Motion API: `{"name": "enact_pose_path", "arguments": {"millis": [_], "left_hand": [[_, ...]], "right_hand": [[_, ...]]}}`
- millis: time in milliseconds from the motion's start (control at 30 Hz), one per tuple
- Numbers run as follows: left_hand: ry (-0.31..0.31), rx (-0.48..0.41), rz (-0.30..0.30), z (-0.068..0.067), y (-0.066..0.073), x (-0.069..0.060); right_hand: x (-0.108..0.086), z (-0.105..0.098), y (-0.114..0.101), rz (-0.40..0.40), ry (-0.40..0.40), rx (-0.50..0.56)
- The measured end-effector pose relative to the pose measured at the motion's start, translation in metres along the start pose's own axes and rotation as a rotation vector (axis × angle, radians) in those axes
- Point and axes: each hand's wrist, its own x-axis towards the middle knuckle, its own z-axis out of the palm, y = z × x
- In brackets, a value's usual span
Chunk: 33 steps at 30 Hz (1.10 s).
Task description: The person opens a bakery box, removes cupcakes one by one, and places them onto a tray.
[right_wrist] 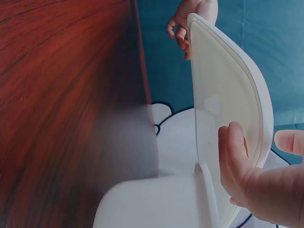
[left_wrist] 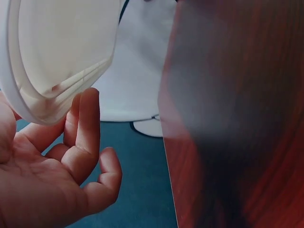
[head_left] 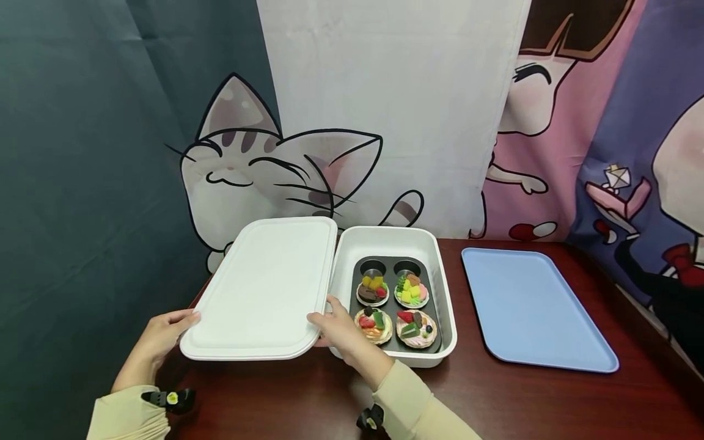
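Head view is showing a white lid being held above the left part of the table, its near side hanging out over the dark red top. The left hand is pinching the lid's near left corner, while the right hand is gripping the right edge near the front, its thumb lying on top and its fingers reaching underneath. In the left wrist view, some left fingers are curling loosely clear of the rim.

Just right of the lid, a white box is standing on the table; whether the two are touching is hard to tell. The right hand and forearm are crossing the box's near left corner, partly hiding its rim. Inside, a dark muffin pan is holding four fruit-topped pastries in its nearer cups. Farther right, a blue tray is lying flat, well apart from both hands. Behind everything, a printed cloth is hanging, the lid covering part of its cat drawing. Black bands are circling both sleeves.
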Motion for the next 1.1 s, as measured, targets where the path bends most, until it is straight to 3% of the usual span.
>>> {"name": "enact_pose_path", "arguments": {"millis": [133,367,567,767,1100], "left_hand": [[-0.016,-0.003,-0.013,-0.006,-0.01,0.002],[-0.05,-0.078,-0.068,-0.02,-0.04,0.018],[-0.063,-0.054,-0.096,-0.023,-0.036,0.015],[-0.086,-0.04,-0.108,-0.026,-0.03,0.012],[-0.117,-0.107,-0.146,-0.019,-0.046,0.018]], "right_hand": [[0.002,0.007,0.003,0.006,-0.019,-0.027],[0.007,0.022,0.011,0.006,-0.017,-0.101],[0.01,0.033,0.016,-0.007,-0.019,-0.088],[0.015,0.04,0.023,0.032,0.003,-0.133],[0.016,0.048,0.04,0.143,0.103,-0.265]]}}
